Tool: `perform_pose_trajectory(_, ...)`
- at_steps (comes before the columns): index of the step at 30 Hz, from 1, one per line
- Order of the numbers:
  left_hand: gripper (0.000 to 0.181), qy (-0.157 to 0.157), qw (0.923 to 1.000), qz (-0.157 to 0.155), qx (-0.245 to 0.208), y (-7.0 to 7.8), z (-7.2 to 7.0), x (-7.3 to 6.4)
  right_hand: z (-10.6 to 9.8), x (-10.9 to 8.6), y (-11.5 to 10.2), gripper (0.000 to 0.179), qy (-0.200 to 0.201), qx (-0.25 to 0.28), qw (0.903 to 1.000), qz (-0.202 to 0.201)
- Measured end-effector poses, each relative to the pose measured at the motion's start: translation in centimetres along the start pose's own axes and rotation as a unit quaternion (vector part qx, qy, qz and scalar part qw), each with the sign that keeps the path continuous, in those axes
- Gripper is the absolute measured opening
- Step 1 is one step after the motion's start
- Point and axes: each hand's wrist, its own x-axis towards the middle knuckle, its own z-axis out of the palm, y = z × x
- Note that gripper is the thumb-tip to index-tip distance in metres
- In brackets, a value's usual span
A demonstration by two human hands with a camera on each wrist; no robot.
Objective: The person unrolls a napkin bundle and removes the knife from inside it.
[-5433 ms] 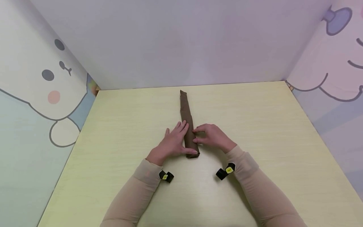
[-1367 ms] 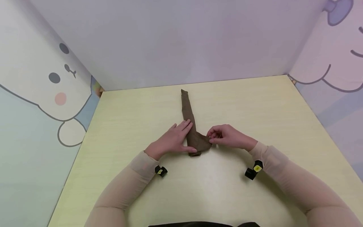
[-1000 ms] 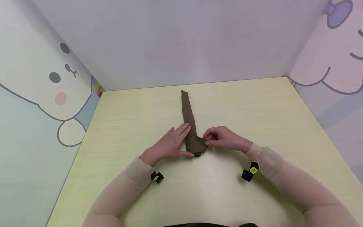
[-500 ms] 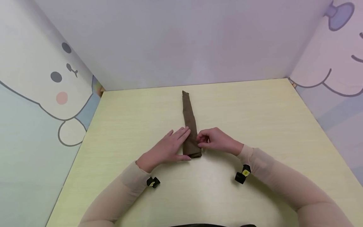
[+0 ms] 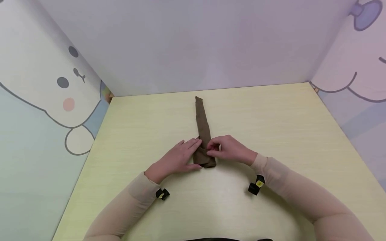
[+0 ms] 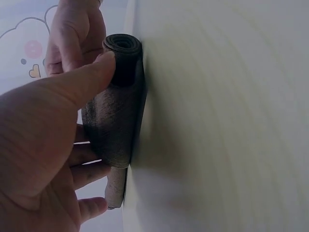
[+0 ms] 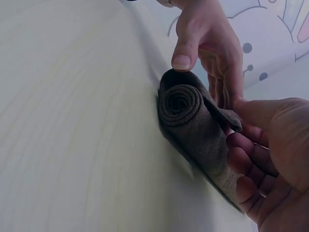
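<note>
A brown cloth (image 5: 203, 126), folded into a long narrow strip, lies lengthwise on the table and points away from me. Both wrist views show a spiral roll (image 7: 181, 105) at its near end. With thumb and fingertips, my right hand (image 5: 230, 149) pinches a loose flap (image 7: 227, 118) of the cloth, lifted over the roll. My left hand (image 5: 178, 156) rests along the cloth's left side, fingers straight. In the left wrist view, the left thumb (image 6: 94, 77) lies against the cloth close to the roll's end.
The pale wood-grain table (image 5: 144, 124) meets a plain light back wall (image 5: 193, 43). Side walls with cartoon drawings stand at left and right. A small black wrist camera (image 5: 163, 194) sits on the left sleeve, another camera (image 5: 256, 185) on the right one.
The right hand first drew the flap out to the right, then brought it back leftward over the roll. The left hand slid slightly left and toward me, staying on the cloth.
</note>
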Motion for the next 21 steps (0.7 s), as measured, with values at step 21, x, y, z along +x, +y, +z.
perform_pose_trajectory(21, 0.09, -0.004, 0.9996, -0.028, -0.002, -0.8, 0.8, -1.6, 0.7, 1.2, 0.6, 0.047, 0.044, -0.095, 0.9943, -0.025)
